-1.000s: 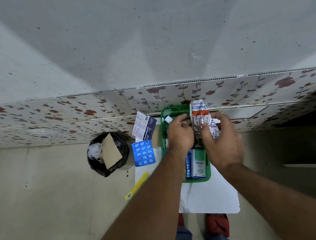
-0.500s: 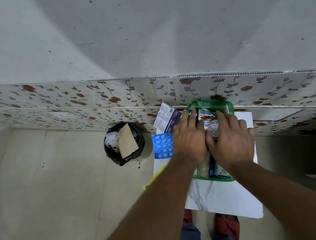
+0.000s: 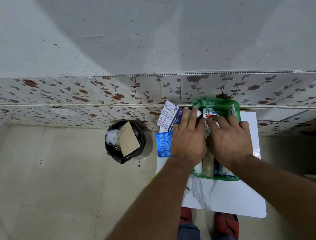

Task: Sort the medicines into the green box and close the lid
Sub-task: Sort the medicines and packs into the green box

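The green box (image 3: pixel 235 107) sits on the far half of the white tabletop (image 3: pixel 223 196), its far rim close to the flowered wall tiles (image 3: pixel 76 96). No lid is on it. Inside lie several medicines: a crinkled foil strip (image 3: pixel 209 115) with an orange mark toward the far end, a tan tube (image 3: pixel 207 166) and a blue-and-white carton (image 3: pixel 224 172) at the near end.

Both hands lie palm-down over the box's middle, side by side and nearly touching. The left hand (image 3: pixel 188 143) has its fingers (image 3: pixel 184 117) spread flat, reaching across the box's left rim; they grip nothing visible. The right hand (image 3: pixel 230 142) has its fingers (image 3: pixel 219 120) extended flat on the foil strip, pressing rather than grasping. What lies under either palm is hidden.

Just left of the box, partly under the left hand, a blue pill sheet (image 3: pixel 163 145) lies on the tabletop. Beyond it a white-and-navy packet (image 3: pixel 169 117) leans toward the wall, touching the left fingers.

On the floor (image 3: pixel 45 185), left of the tabletop, stands a black-lined bin (image 3: pixel 125 141) holding a cardboard piece (image 3: pixel 128 139) and clear plastic. Red footwear (image 3: pixel 226 224) shows below the tabletop's near edge.
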